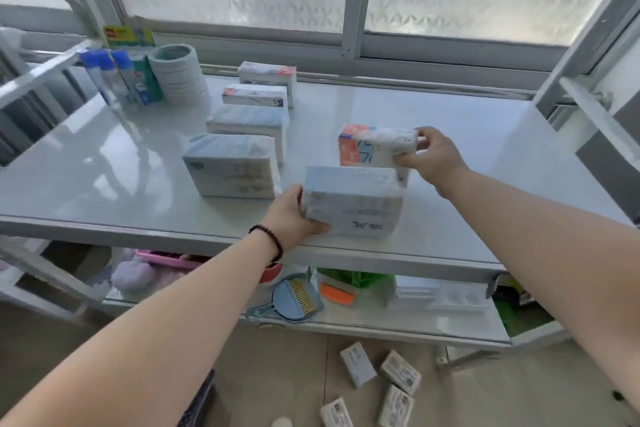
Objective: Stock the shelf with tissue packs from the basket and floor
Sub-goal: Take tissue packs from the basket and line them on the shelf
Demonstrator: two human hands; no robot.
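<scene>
My left hand point(294, 213) grips the left end of a pale blue tissue pack point(353, 201) standing near the front edge of the white shelf point(121, 184). Just behind it, my right hand point(433, 158) pinches the right end of an orange-and-white tissue pack point(374, 146). A row of several tissue packs runs from front to back at the shelf's middle, the nearest one point(232, 170) to the left of my left hand. Several more packs point(377, 381) lie on the tiled floor below. A dark basket corner point(201, 399) shows under my left forearm.
Blue-capped tubes point(114, 80) and a stack of tape rolls point(178, 74) stand at the shelf's back left. The lower shelf holds a blue dustpan with brush point(298, 298), an orange brush, a green bag and a pink tray. A frosted window runs behind.
</scene>
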